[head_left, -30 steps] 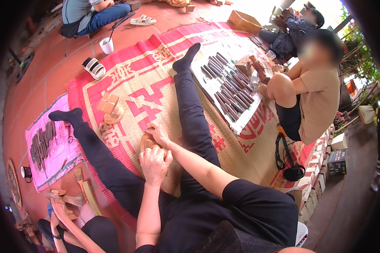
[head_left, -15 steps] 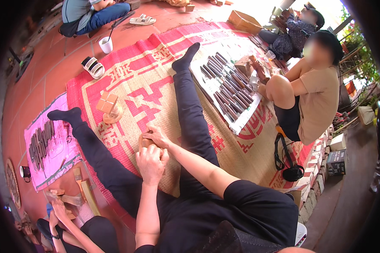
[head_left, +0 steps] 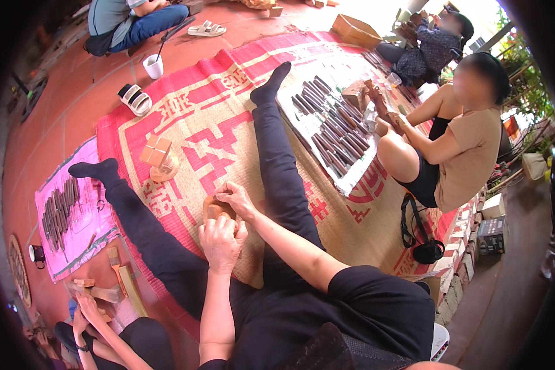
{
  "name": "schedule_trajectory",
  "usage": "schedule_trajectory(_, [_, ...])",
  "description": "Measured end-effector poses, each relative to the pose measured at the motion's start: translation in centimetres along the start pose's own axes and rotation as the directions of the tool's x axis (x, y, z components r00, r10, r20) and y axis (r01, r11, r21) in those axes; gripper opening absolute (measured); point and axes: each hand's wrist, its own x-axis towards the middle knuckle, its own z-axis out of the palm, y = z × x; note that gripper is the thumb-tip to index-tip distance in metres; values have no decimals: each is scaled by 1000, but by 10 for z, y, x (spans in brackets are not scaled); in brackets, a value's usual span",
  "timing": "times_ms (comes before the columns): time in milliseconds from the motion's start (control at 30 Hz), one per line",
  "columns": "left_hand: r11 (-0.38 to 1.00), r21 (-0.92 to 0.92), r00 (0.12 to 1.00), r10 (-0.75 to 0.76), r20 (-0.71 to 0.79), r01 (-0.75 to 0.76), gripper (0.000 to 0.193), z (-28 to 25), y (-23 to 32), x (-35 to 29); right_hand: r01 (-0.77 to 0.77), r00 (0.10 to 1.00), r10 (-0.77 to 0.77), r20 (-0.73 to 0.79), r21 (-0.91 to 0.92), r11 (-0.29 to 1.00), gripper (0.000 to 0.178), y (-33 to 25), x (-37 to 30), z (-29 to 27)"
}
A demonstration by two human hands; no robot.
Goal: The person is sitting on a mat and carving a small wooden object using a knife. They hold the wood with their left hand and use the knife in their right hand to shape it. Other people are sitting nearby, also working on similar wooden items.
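Note:
Between my thighs, just above the woven mat (head_left: 327, 246), is a rounded brown piece that looks like wood (head_left: 221, 208). My left hand (head_left: 222, 242) is closed in a fist at its near edge and appears to grip it. My right hand (head_left: 237, 201) reaches across from the right, fingers bent and pinched together at the far side of the piece. Whatever lies between those fingertips is too small to make out. Beyond my hands, a block with cross lines (head_left: 156, 150) rests on a round pale wooden base (head_left: 164, 169).
Rows of dark-handled carving tools (head_left: 336, 126) lie on a white cloth to the right, others (head_left: 60, 209) on a pink cloth (head_left: 98, 163) at left. A person in a tan shirt (head_left: 468, 142) sits at right. Another person's hands (head_left: 87, 308) work at lower left. A black strap (head_left: 410, 222) lies right.
My right hand has shifted slightly up and right, uncovering more of the brown piece. My left hand stays nearly still. The person in tan has moved their arms and leaned.

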Motion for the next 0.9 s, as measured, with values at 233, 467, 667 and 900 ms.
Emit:
schedule_trajectory(233, [1000, 0, 1000, -12, -5, 12, 23, -2, 4, 3, 35, 999, -33, 12, -246, 969, 18, 15, 9, 4])
schedule_trajectory(467, [1000, 16, 1000, -19, -6, 19, 22, -4, -3, 3, 54, 972, -146, -185, -429, 902, 18, 19, 14, 20])
schedule_trajectory(667, [999, 29, 1000, 23, 1, -23, 21, -3, 4, -3, 26, 981, -50, -189, -132, 991, 12, 29, 31, -4])
schedule_trajectory(900, [1000, 18, 1000, 18, 2, -18, 21, 3, 4, 0, 44, 999, -41, 16, -259, 965, 17, 16, 11, 0])
